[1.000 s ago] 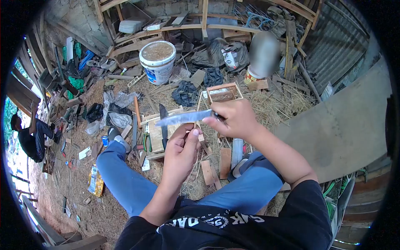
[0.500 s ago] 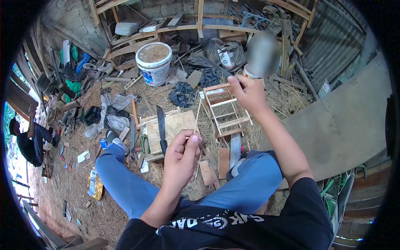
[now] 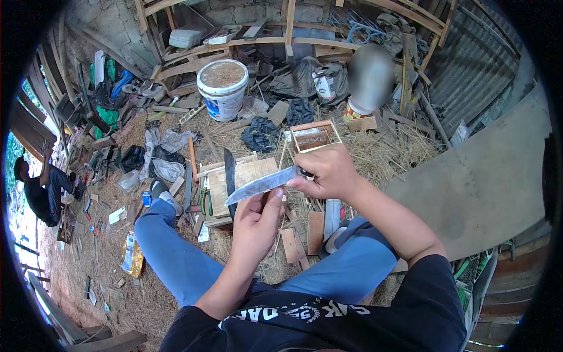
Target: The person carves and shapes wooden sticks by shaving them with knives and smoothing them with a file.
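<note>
In my right hand [image 3: 328,171] is a knife [image 3: 261,186], its broad grey blade pointing left and lying across the fingertips of my left hand [image 3: 256,220]. My left hand is closed in a pinch on a thin wooden strip [image 3: 284,154], mostly hidden by the blade. Just beyond my right hand stands a small wooden frame [image 3: 311,125] with crossbars, partly covered by that hand. Left of my left hand, a dark-bladed machete [image 3: 229,167] rests against a low wooden block [image 3: 255,169]. Green-handled pliers [image 3: 206,201] lie beside the block.
A white bucket [image 3: 223,88] stands beyond the block. Wood offcuts [image 3: 315,232], straw and plastic bags [image 3: 261,134] litter the ground. A large flat sheet [image 3: 475,182] leans at right. Another person [image 3: 41,185] sits at far left.
My right hand has come down and toward me, bringing the knife blade from beyond the hands to across my left fingertips. My left hand stays nearly in place.
</note>
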The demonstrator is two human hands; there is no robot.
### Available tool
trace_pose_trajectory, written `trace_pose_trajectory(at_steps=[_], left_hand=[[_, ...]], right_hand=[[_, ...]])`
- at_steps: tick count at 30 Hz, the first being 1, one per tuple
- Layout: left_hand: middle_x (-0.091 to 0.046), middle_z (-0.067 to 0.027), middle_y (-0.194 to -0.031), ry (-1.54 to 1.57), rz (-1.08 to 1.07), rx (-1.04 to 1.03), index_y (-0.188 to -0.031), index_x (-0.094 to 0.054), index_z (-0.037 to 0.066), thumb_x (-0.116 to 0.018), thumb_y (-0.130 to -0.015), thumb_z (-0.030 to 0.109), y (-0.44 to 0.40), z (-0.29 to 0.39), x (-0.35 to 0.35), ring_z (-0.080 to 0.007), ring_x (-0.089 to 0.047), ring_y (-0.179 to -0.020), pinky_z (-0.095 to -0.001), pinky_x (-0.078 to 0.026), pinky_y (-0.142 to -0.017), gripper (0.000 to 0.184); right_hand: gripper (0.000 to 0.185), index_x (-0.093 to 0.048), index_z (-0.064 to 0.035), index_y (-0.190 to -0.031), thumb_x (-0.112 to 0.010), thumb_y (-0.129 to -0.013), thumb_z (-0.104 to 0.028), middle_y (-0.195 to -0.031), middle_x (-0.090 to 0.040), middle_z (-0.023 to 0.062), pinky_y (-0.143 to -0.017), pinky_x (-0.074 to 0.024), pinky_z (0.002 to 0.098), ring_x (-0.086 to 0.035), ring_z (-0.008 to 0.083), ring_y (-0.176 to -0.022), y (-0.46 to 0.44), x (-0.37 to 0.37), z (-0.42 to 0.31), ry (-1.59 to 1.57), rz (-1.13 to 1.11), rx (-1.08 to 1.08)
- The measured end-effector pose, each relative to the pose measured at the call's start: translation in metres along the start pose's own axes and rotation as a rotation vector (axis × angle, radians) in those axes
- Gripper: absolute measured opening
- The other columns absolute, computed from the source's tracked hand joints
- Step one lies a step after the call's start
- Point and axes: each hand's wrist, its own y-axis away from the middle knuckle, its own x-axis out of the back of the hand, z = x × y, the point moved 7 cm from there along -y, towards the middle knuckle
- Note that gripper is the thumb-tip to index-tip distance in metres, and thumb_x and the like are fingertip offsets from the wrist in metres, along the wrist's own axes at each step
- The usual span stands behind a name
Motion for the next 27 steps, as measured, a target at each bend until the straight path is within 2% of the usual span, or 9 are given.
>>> trace_pose_trajectory(at_steps=[2,6,8,10,12,18,22,24,27], left_hand=[[-0.061,0.0008,-0.084,-0.027,0.002,-0.008,-0.115,-0.067,-0.001,-0.063,-0.104,0.017,0.002,0.001,-0.003,-0.0049,-0.048,-0.070,-0.0221,-0.039,-0.060,0.022],[-0.057,0.0021,-0.080,-0.025,-0.014,-0.079,-0.115,-0.064,-0.001,-0.060,-0.106,0.018,0.003,0.009,-0.006,-0.0035,-0.047,-0.068,-0.0210,-0.038,-0.059,0.022],[-0.055,0.0029,-0.078,-0.027,-0.033,-0.094,-0.115,-0.062,0.000,-0.059,-0.107,0.019,-0.001,0.012,-0.005,-0.0025,-0.047,-0.066,-0.0203,-0.037,-0.056,0.022],[-0.049,0.0061,-0.069,0.064,-0.085,-0.067,-0.115,-0.061,0.006,-0.056,-0.108,0.022,-0.008,0.009,-0.007,0.0005,-0.037,-0.052,-0.0197,-0.027,-0.045,0.019],[-0.045,0.0067,-0.067,0.083,-0.092,-0.062,-0.112,-0.059,0.007,-0.056,-0.108,0.025,-0.007,0.012,-0.011,0.0002,-0.033,-0.049,-0.0201,-0.024,-0.042,0.019],[-0.041,0.0068,-0.066,0.108,-0.071,0.106,-0.109,-0.056,0.009,-0.054,-0.109,0.028,0.003,0.000,-0.011,-0.0005,-0.029,-0.045,-0.0206,-0.022,-0.040,0.019],[-0.042,0.0066,-0.067,0.129,-0.131,0.042,-0.109,-0.056,0.009,-0.053,-0.109,0.026,0.005,0.004,-0.011,-0.0007,-0.029,-0.045,-0.0208,-0.021,-0.040,0.017],[-0.042,0.0069,-0.066,0.108,-0.157,0.053,-0.109,-0.056,0.009,-0.052,-0.110,0.025,0.006,0.001,-0.014,-0.0006,-0.028,-0.045,-0.0207,-0.021,-0.040,0.016],[-0.040,0.0075,-0.066,0.140,-0.187,0.050,-0.110,-0.056,0.009,-0.052,-0.110,0.025,0.002,0.000,-0.016,-0.0003,-0.027,-0.046,-0.0207,-0.020,-0.040,0.016]], right_hand=[[0.053,-0.058,-0.0086,-0.073,-0.069,-0.089,-0.058,-0.056,-0.054,0.0091,-0.048,-0.0441,0.0409,-0.060,0.0297,-0.052,0.001,0.002,-0.001,-0.003,0.046,0.038],[0.050,-0.060,-0.0121,-0.074,-0.067,-0.089,-0.059,-0.057,-0.058,0.0077,-0.049,-0.0470,0.0399,-0.064,0.0282,-0.053,0.000,0.004,0.000,0.048,0.068,0.055],[0.051,-0.058,-0.0117,-0.069,-0.068,-0.089,-0.058,-0.055,-0.057,0.0078,-0.049,-0.0464,0.0398,-0.063,0.0283,-0.052,0.000,0.007,0.018,0.085,0.162,-0.043],[0.053,-0.057,-0.0114,-0.066,-0.068,-0.090,-0.057,-0.054,-0.056,0.0080,-0.049,-0.0459,0.0398,-0.062,0.0284,-0.051,0.000,0.007,0.016,0.093,0.169,-0.076],[0.051,-0.058,-0.0080,-0.072,-0.069,-0.090,-0.054,-0.061,-0.058,0.0090,-0.049,-0.0455,0.0418,-0.063,0.0307,-0.054,-0.002,0.005,0.014,0.080,0.081,-0.112],[0.049,-0.057,-0.0110,-0.070,-0.069,-0.089,-0.055,-0.058,-0.056,0.0076,-0.049,-0.0451,0.0415,-0.061,0.0292,-0.052,-0.004,0.009,-0.001,0.087,0.088,0.066],[0.047,-0.063,-0.0092,-0.072,-0.068,-0.093,-0.051,-0.057,-0.056,0.0100,-0.049,-0.0447,0.0402,-0.060,0.0293,-0.051,-0.003,0.008,0.043,0.076,0.139,-0.116],[0.049,-0.062,-0.0081,-0.072,-0.065,-0.095,-0.051,-0.059,-0.059,0.0105,-0.049,-0.0450,0.0439,-0.061,0.0333,-0.052,0.007,0.016,0.083,-0.013,0.161,-0.510],[0.050,-0.063,-0.0067,-0.072,-0.065,-0.096,-0.050,-0.059,-0.059,0.0124,-0.049,-0.0450,0.0432,-0.062,0.0346,-0.054,0.007,0.013,0.058,-0.079,0.138,-0.461]])
